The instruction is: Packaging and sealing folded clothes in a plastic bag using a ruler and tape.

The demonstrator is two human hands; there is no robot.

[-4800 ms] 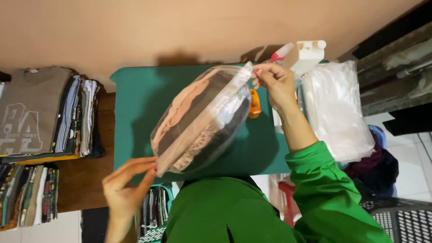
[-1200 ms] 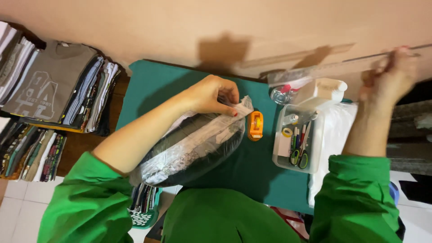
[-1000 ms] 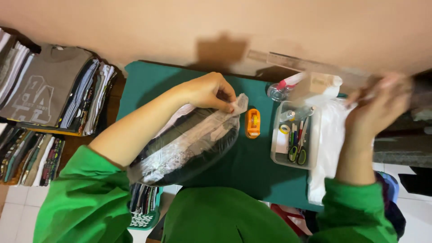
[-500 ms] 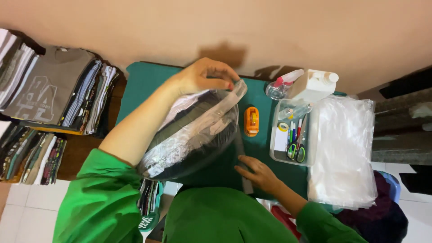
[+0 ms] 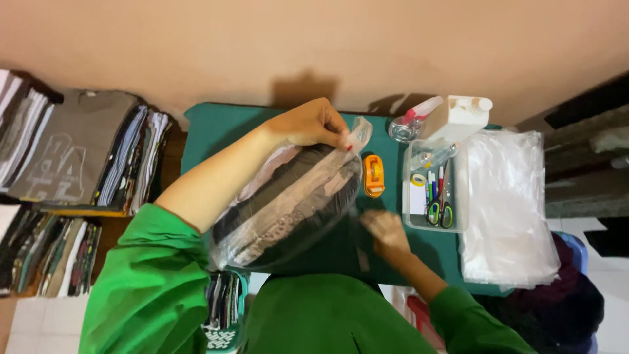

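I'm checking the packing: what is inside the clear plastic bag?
Folded clothing fills the clear plastic bag: dark and pinkish-beige layers show through. The left hand pinches its top end. How many garments, and what kind, cannot be told; the glare and folds hide that.

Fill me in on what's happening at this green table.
A person in green sleeves is handling a clear plastic bag stuffed with folded clothing. The left hand pinches the bag's top edge at the far end; the right hand rests low on the green table beside the bag, slightly blurred. An orange tape dispenser, a clear tray of scissors and pens and a stack of empty plastic bags lie to the right. Folded shirts sit stacked at left.
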